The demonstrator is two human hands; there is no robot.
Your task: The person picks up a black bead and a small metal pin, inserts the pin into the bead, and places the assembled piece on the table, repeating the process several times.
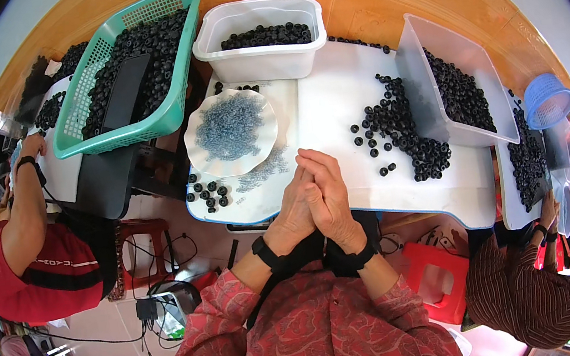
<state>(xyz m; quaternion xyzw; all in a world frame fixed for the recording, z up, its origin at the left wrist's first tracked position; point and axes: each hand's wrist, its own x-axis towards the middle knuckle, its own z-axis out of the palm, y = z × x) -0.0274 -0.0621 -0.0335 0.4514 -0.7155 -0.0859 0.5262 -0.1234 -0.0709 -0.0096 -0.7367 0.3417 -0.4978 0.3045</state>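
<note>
White table: black rings lie beyond the pressed-together left hand and right hand.

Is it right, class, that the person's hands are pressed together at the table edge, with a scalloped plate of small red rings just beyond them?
Not quite. The head view shows the left hand and right hand pressed together, but the scalloped plate holds small translucent grey-blue rings, not red ones.

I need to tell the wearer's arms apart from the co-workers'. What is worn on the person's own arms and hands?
Both forearms wear sleeves of red fabric with a paisley-like pattern, pushed back from the wrists. Each wrist carries a black strap. The left hand and right hand are bare, with no gloves.
</note>
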